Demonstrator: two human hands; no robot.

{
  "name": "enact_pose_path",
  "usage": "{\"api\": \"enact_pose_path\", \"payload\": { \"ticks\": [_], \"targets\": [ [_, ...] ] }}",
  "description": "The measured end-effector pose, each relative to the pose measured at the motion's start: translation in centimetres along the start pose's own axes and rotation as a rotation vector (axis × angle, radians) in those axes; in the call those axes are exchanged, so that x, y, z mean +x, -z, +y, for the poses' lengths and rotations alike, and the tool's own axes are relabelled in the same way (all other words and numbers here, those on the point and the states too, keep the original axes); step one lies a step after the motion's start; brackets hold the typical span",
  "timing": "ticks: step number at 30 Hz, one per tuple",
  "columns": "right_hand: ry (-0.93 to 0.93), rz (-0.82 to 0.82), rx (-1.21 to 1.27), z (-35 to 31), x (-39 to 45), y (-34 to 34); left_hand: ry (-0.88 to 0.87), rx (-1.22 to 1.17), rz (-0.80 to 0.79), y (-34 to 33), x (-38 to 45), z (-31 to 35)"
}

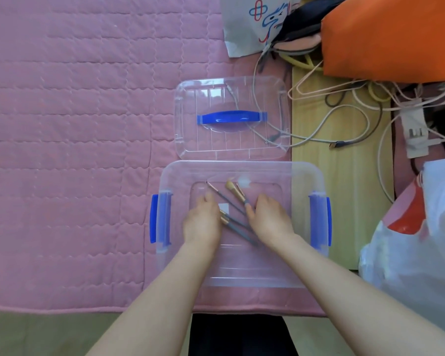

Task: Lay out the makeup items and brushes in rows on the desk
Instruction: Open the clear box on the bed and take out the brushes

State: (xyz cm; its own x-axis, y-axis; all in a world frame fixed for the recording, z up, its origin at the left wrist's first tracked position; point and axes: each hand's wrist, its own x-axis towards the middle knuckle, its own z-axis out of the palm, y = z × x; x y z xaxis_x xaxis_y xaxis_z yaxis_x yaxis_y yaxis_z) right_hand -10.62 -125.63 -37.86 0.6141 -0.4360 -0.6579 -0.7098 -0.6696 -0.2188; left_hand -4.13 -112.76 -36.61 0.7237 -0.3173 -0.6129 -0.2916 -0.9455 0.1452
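Wide pink quilted surface (62,150) lying free from 9 to 11 o'clock; cables (344,119) and bags crowding 1 to 3 o'clock. Clear box (242,168) at centre, its lid (231,116) flat just beyond at 12 o'clock. Both hands down inside the box among the brushes (231,201). Left hand (203,222) fingers curled over brush ends, grip unclear. Right hand (270,219) fingers fairly straight, touching the handles, grip loose

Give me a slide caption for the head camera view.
Both hands reach into a clear bin holding makeup brushes.
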Motion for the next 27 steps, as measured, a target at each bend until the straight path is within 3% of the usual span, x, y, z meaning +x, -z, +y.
{"api": "enact_pose_path", "payload": {
  "ticks": [3, 6, 10, 14, 19, 23, 27],
  "targets": [
    [0.018, 0.045, 0.005, 0.1, 0.4, 0.2, 0.284, -0.347, -0.157, -1.2, -0.6, 0.6],
    [0.039, 0.054, -0.03, -0.1, 0.7, 0.0, 0.42, -0.488, -0.224, -1.8, 0.0, 1.3],
    [0.032, 0.066, -0.096, -0.2, 1.0, -0.6, 0.5, -0.594, -0.21, -2.3, 1.2, 1.6],
    [0.016, 0.073, 0.063, 0.0, 0.7, -0.1, 0.558, -0.695, -0.136, -2.2, 1.1, 1.1],
    [0.105, 0.015, 0.114, -0.7, -0.1, -0.1, 0.804, -1.21, -0.091, -1.9, 0.5, 1.9],
    [0.18, -0.066, 0.012, -1.0, -0.2, -0.6, 0.808, -1.12, -0.062, -2.3, 1.2, 2.6],
    [0.13, -0.057, -0.024, -0.7, 0.3, -0.5, 0.811, -0.97, 0.009, -2.4, 1.7, 2.6]
  ]
}}
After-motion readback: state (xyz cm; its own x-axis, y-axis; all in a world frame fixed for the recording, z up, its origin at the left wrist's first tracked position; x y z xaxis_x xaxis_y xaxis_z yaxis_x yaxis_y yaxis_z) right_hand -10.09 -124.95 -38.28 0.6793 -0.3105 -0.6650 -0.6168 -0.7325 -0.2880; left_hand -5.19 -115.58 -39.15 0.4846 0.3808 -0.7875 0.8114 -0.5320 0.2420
